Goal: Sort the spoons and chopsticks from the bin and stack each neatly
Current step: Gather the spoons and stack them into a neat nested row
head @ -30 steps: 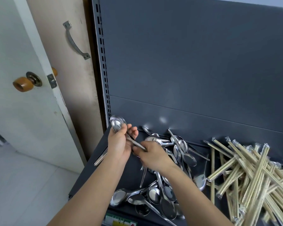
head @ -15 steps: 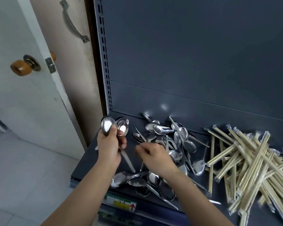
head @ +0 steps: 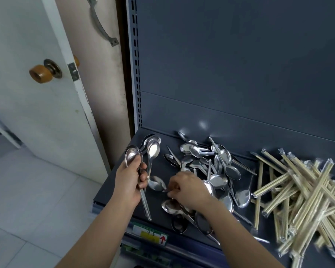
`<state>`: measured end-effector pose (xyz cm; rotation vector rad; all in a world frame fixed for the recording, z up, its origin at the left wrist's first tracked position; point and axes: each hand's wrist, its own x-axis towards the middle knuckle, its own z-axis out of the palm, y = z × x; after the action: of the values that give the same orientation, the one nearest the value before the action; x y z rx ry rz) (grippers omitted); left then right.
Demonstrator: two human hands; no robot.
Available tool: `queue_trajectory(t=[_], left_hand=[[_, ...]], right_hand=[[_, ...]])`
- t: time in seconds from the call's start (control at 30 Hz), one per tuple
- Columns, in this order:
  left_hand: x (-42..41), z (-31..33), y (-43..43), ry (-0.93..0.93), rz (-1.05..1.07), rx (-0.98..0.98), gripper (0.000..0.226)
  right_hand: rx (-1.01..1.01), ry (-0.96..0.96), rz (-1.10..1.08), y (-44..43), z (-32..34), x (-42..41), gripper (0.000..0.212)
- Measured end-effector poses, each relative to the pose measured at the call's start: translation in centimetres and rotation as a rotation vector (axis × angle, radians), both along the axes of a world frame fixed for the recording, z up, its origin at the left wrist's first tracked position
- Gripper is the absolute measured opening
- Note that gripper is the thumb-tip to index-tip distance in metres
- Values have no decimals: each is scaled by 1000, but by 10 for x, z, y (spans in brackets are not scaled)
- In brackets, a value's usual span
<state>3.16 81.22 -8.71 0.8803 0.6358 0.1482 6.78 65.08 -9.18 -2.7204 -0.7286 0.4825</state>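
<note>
Even, soft lighting, moderately bright. Glare spots on the spoons and the shelf back panel. Wide-angle bending at edges; chopsticks slightly blurred.

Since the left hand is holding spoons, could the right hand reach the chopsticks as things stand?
Probably yes: the right hand pinches just one spoon, and the chopsticks lie uncovered to its right.

Two grips are in view. The left grip holds at least three fanned spoons, and the right grip pinches a single spoon. The loose spoons on the shelf number roughly twenty, overlapping too much for an exact count. The wrapped chopsticks form one pile of dozens of pairs. One price label is on the shelf's edge.
</note>
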Motion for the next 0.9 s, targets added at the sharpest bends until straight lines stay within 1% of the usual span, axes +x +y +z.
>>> queue_trajectory(t=[0.07,0.13,0.2,0.23,0.27,0.33,0.37,0.4,0.5,0.57,0.6,0.67,0.7,0.73,0.8,0.9], left_hand=[[-1,-1,1,4,-2,5,12],[-1,-2,-2,6,-10,16,10],[1,1,-8,-8,-27,17,9],[2,2,-12,-24,-37,10,14],[3,4,-17,-50,-53,1,22],[6,8,-25,-121,-97,-30,40],[7,9,-29,-157,-108,-52,45],[8,10,-33,-182,-110,-74,47],[5,7,-43,-188,-114,-75,48],[2,2,-49,-169,-148,-80,40],[1,1,-52,-146,-166,-88,30],[1,0,-58,-67,-186,-105,5],[1,0,-59,-35,-188,-119,6],[1,1,-61,-6,-186,-141,11],[2,2,-62,30,-203,-118,13],[4,-4,-64,71,-249,-14,16]], right_hand=[[175,47,-125,-6,1,5,12],[401,51,-272,-8,4,8,10],[596,-52,-363,-7,9,9,9],[647,-131,-349,-5,12,8,9],[661,-212,-294,-3,15,7,11],[604,-332,-128,1,20,2,13],[562,-351,-63,1,22,-2,13],[526,-341,-27,0,24,-5,12],[422,-297,-19,-9,26,-11,17],[377,-241,-25,-17,28,-13,18],[404,-172,-39,-21,29,-14,16],[547,-46,-137,-31,32,-14,12],[584,-39,-213,-38,33,-13,12],[560,-56,-280,-45,33,-12,12],[378,-37,-322,-60,32,-10,18],[52,85,-195,-71,29,-13,33]])
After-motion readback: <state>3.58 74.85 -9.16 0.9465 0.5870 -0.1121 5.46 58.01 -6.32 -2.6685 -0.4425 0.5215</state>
